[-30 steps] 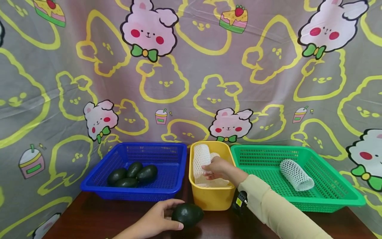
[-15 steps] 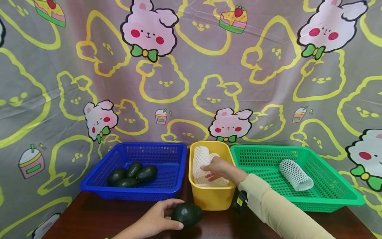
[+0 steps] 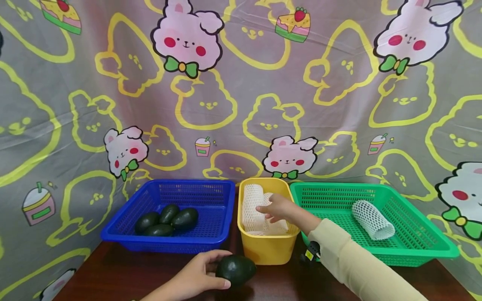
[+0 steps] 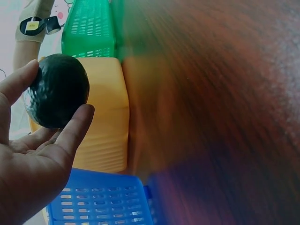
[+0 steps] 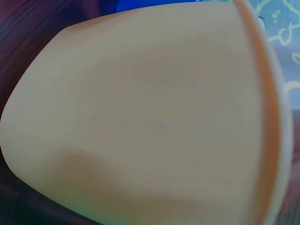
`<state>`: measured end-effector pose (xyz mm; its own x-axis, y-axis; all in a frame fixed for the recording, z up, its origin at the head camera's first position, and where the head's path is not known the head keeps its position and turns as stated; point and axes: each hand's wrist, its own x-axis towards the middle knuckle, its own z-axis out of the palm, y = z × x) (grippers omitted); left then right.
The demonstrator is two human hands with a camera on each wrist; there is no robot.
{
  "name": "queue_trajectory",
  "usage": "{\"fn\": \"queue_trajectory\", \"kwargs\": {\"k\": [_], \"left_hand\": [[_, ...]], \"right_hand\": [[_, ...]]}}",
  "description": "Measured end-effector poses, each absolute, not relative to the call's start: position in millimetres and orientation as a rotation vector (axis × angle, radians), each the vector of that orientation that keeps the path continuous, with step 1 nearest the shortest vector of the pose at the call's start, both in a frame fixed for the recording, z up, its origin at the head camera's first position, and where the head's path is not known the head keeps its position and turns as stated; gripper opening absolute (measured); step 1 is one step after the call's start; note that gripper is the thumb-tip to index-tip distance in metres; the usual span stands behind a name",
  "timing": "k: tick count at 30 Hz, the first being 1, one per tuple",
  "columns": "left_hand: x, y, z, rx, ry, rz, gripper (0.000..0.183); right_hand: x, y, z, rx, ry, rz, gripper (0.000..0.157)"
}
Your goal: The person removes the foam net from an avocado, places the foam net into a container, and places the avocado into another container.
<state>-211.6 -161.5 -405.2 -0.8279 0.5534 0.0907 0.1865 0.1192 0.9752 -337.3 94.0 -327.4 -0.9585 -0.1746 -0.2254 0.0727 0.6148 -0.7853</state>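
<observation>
A dark green avocado (image 3: 236,270) is held in my left hand (image 3: 201,271) in front of the yellow bin, with thumb and fingers curled round its left end. The left wrist view shows the same avocado (image 4: 58,91) between thumb and fingers. My right hand (image 3: 280,207) reaches into the yellow bin (image 3: 268,250), over white foam net sleeves (image 3: 253,207). Its fingers are loosely bent, with nothing visible in them; whether they touch a sleeve cannot be told. In the right wrist view the bin's wall (image 5: 140,112) fills most of the picture and hides the hand.
Several avocados (image 3: 185,219) lie in the blue basket (image 3: 169,241) on the left. The green basket (image 3: 376,251) on the right holds one white foam net sleeve (image 3: 373,220). All stand on a dark wooden table (image 3: 124,271) before a patterned curtain (image 3: 233,92).
My right hand has lifted slightly and shifted right inside the bin, away from the left foam net sleeve. The left hand and its avocado stay in place.
</observation>
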Motion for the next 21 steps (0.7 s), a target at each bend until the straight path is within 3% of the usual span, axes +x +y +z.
{"fn": "queue_trajectory", "kwargs": {"k": [13, 21], "left_hand": [[-208, -174, -387, 0.757, 2.193, 1.787, 0.061], [-208, -185, -373, 0.699, 2.314, 1.822, 0.061]], "right_hand": [[-311, 103, -315, -0.228, 2.538, -1.458, 0.065], [-288, 95, -316, -0.358, 2.423, -1.706, 0.052]]}}
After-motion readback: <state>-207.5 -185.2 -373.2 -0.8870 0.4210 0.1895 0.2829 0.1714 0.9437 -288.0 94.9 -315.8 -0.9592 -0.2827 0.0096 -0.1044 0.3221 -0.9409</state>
